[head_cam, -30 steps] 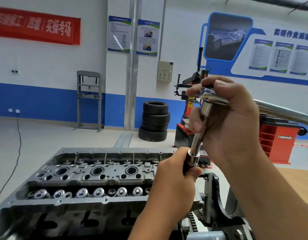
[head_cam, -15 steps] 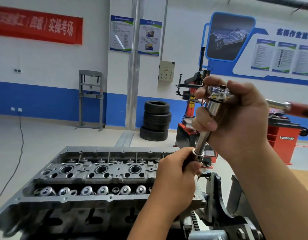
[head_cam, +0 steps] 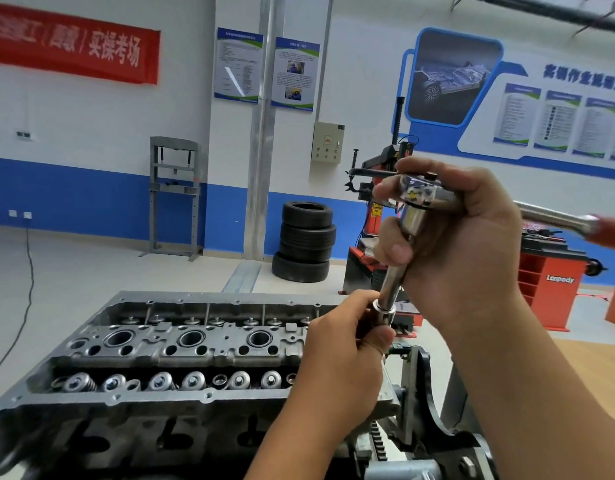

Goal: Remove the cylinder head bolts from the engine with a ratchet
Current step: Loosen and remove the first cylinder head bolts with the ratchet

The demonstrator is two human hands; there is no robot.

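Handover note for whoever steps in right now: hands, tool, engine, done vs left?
Right hand grips the chrome ratchet head; its red-gripped handle points right.
Left hand holds the socket end of the steel extension bar, above the right end of the grey aluminium cylinder head.
Done: cannot tell; no loose bolts in view.
Left: seat the socket on a bolt, break it loose, repeat for the rest.

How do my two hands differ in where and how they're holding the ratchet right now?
The right hand is higher, wrapped round the ratchet at its head; the left hand is lower, gripping the socket end of the extension near the cylinder head. The right hand looks larger, being nearer the camera. Both are bare with curled fingers.
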